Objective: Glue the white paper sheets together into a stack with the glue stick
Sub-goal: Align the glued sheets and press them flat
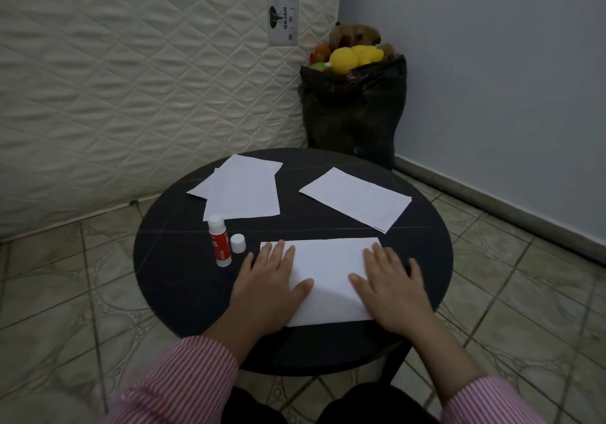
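Observation:
A white paper sheet (328,276) lies on the near part of the round black table (426,253). My left hand (270,282) presses flat on its left side, and my right hand (390,287) presses flat on its right side, fingers straight. A red and white glue stick (219,241) stands uncapped to the left of the sheet, its white cap (238,243) beside it. Two overlapping white sheets (242,191) lie at the back left. Another white sheet (355,198) lies at the back right.
A quilted mattress (131,79) leans against the wall behind the table. A black bag (354,112) full of soft toys stands in the corner. Tiled floor (65,292) surrounds the table.

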